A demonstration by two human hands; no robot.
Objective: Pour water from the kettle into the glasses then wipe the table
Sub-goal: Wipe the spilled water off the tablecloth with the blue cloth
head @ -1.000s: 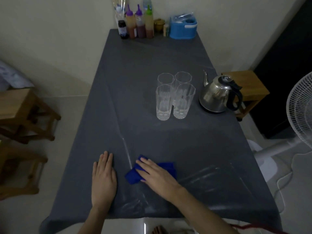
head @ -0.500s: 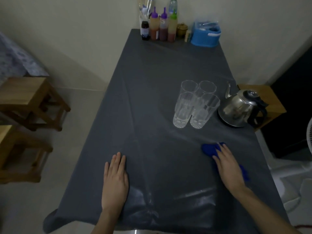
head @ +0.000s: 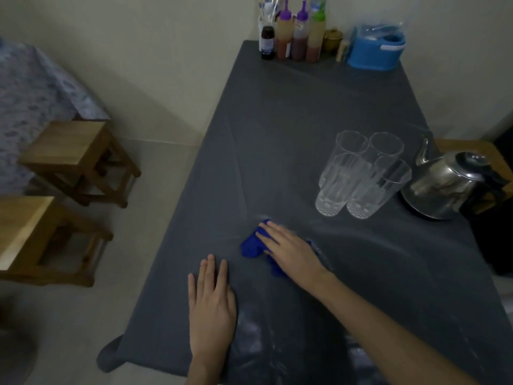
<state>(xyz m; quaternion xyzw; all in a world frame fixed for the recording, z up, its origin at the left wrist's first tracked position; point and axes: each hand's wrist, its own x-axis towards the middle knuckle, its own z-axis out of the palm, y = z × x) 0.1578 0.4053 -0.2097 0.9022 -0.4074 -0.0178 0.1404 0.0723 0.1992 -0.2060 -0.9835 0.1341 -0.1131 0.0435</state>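
Observation:
A long table under a dark grey cloth fills the view. My right hand lies flat with straight fingers on a blue rag, pressing it onto the cloth near the middle. My left hand rests flat, palm down, on the cloth close to the near edge. Several clear ribbed glasses stand clustered to the right of the rag. A steel kettle with a black handle sits at the right edge beside them.
Sauce bottles and a blue plastic container line the far end of the table. Two wooden stools stand on the floor to the left. Wet streaks shine on the cloth near me.
My right hand has swept the rag from the right side, near the kettle, back leftward to the middle. A second ago it was also near my left hand. My left hand stays put.

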